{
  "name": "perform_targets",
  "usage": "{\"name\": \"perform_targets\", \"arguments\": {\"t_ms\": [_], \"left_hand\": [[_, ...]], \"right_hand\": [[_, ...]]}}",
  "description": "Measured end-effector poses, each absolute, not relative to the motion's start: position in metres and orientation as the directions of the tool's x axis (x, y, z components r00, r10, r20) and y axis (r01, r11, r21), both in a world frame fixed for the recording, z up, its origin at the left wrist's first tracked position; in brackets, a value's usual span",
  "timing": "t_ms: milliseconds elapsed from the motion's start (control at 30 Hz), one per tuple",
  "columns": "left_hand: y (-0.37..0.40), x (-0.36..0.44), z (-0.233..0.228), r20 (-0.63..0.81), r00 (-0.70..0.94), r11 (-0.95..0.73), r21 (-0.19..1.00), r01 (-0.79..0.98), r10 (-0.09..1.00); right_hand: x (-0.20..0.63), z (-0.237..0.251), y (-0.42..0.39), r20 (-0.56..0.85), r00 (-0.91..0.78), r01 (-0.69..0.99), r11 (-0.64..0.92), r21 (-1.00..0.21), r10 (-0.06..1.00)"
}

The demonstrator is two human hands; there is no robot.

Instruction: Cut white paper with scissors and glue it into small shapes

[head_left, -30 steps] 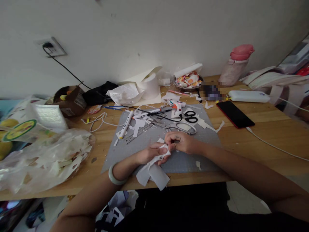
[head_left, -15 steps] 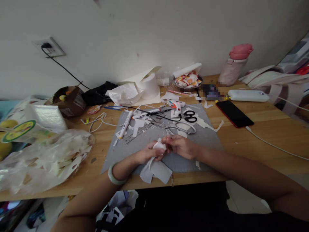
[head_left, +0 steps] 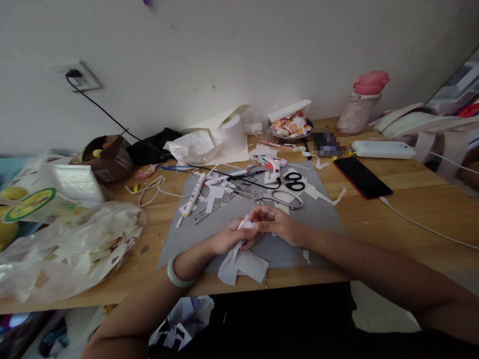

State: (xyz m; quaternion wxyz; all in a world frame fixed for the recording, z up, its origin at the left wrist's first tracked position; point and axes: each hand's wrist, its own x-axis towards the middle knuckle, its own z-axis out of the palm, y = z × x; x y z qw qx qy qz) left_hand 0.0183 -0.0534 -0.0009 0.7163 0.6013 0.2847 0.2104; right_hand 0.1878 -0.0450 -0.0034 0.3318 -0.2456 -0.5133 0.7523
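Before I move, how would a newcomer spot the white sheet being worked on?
On the wooden table lies a grey mat. Near its front edge, the left hand grips the white sheet, loose flaps showing below. Unlike the white scraps lying on the mat, it is held in a hand.

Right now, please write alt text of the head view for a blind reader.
A person's left hand grips white paper, the right hand at its upper end, over a gray mat on a wooden table. Beyond lie black-handled scissors, a glue gun and paper scraps, with a phone at right.
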Motion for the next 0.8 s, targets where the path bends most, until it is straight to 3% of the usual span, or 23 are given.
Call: {"name": "perform_targets", "arguments": {"t_ms": [233, 400, 567, 700, 800], "left_hand": [[-0.053, 0.015, -0.001, -0.132, 0.855, 0.227, 0.974, 0.017, 0.501], [-0.052, 0.016, -0.006, -0.142, 0.864, 0.199, 0.979, 0.05, 0.484], [-0.056, 0.02, -0.003, -0.169, 0.761, 0.031, 0.981, 0.193, 0.626], [-0.06, 0.025, 0.005, -0.037, 0.562, -0.196, 0.916, 0.349, 0.826], [-0.062, 0.027, 0.01, 0.032, 0.495, -0.243, 0.897, 0.368, 0.868]], "right_hand": [[0.189, -0.003, -0.044, 0.12, -0.727, -0.114, 0.054, -0.992, 0.676], [0.19, -0.004, -0.046, 0.265, -0.705, 0.018, 0.39, -0.921, 0.658], [0.19, -0.008, -0.048, 0.277, -0.642, 0.059, 0.407, -0.911, 0.715], [0.191, -0.009, -0.047, 0.295, -0.526, 0.119, 0.413, -0.903, 0.798], [0.192, -0.008, -0.046, 0.286, -0.478, 0.115, 0.383, -0.917, 0.83]]}}
